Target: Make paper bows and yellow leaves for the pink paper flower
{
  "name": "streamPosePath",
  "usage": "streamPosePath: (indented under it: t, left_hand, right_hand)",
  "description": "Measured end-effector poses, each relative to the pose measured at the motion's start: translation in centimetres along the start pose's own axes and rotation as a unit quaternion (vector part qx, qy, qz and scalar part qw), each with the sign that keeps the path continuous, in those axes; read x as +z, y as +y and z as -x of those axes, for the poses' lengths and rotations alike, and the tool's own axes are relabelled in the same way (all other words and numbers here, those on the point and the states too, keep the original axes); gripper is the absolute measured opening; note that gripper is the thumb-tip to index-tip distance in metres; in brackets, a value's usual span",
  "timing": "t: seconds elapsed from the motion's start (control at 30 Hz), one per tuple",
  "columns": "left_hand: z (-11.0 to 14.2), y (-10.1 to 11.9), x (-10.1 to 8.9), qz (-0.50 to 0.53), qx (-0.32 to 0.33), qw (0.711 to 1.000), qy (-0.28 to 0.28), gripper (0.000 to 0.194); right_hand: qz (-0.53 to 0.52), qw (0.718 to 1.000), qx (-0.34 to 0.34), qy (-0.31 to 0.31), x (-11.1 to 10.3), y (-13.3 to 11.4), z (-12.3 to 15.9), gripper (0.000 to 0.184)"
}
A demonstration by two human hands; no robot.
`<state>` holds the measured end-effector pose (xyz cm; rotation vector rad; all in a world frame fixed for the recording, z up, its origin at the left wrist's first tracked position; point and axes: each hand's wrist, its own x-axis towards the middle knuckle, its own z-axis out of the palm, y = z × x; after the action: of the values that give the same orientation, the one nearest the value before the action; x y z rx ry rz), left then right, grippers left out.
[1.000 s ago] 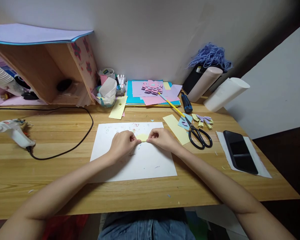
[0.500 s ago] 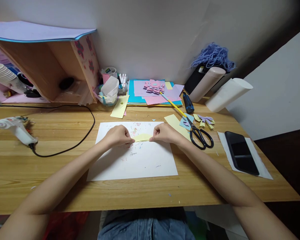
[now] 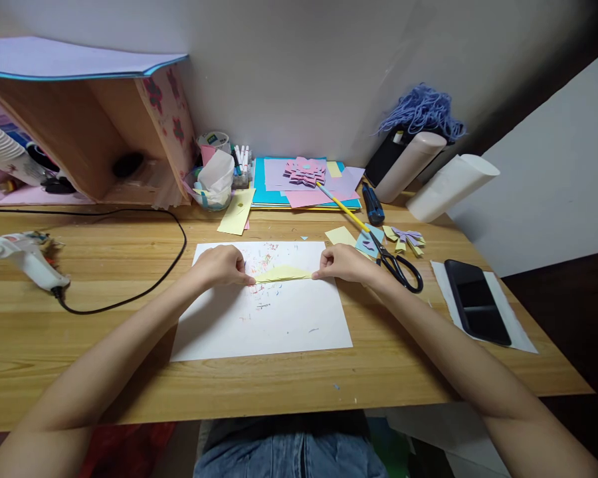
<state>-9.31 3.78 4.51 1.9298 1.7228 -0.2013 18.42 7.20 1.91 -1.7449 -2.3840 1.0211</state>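
A narrow strip of yellow paper (image 3: 283,274) stretches between my hands, looking folded, with a slightly raised upper edge. My left hand (image 3: 224,264) pinches its left end between thumb and fingers. At the opposite end, my right hand (image 3: 343,263) is closed in a pinch on the strip's tip. Both hands are above a white sheet of paper (image 3: 264,332) marked with coloured specks. Close to my right hand are another piece of yellow paper (image 3: 341,235), a small blue paper square (image 3: 370,240) and black-handled scissors (image 3: 401,271).
A white glue gun (image 3: 27,260) with a black cord lies left. An open cardboard box (image 3: 164,133) stands behind it. Coloured paper sheets (image 3: 266,189) with a pink paper flower (image 3: 305,171) lie at the back. A phone (image 3: 477,302) lies right, near white rolls (image 3: 451,188).
My hands have moved apart along the yellow paper strip, the left one leftward and the right one rightward, so more of it shows between them. The camera view has shifted slightly.
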Motion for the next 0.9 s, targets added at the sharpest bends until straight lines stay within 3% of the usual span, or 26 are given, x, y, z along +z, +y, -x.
streamPosePath:
  t: [0.27, 0.53, 0.6, 0.67, 0.73, 0.77, 0.83, 0.9]
  left_hand:
    - [0.1, -0.6, -0.6, -0.024, 0.0, 1.0, -0.007, 0.029]
    - [0.2, -1.3, -1.2, -0.017, 0.004, 1.0, -0.021, 0.013]
    - [0.7, -1.0, -1.4, -0.028, -0.003, 1.0, -0.002, 0.008]
    - [1.4, -0.1, -1.3, -0.027, -0.004, 0.998, 0.059, 0.009]
    - [2.1, 1.2, -0.7, 0.001, 0.036, 0.988, 0.147, 0.013]
    - [2.3, 2.0, -0.2, 0.022, 0.089, 0.98, 0.178, 0.015]
    - [2.3, 3.2, 1.3, 0.031, 0.193, 0.957, 0.214, 0.016]
    - [1.9, 3.9, 2.9, -0.004, 0.247, 0.942, 0.228, 0.02]
  right_hand:
    - [0.001, 0.999, 0.031, 0.006, -0.5, 1.9, 0.1, 0.034]
    - [-0.016, 1.0, 0.022, -0.005, -0.5, 2.2, -0.2, 0.034]
    - [-0.016, 1.0, 0.018, -0.008, -0.5, 2.3, -0.3, 0.035]
    - [-0.017, 1.0, 0.011, -0.01, -0.4, 2.4, -0.3, 0.036]
    - [-0.02, 1.0, 0.007, -0.014, -0.4, 2.5, -0.3, 0.036]
    - [-0.023, 1.0, 0.007, -0.015, -0.4, 2.6, -0.3, 0.036]
    - [-0.028, 0.999, 0.008, -0.015, -0.3, 2.6, -0.3, 0.036]
    - [-0.035, 0.999, 0.006, -0.013, -0.2, 2.6, -0.3, 0.035]
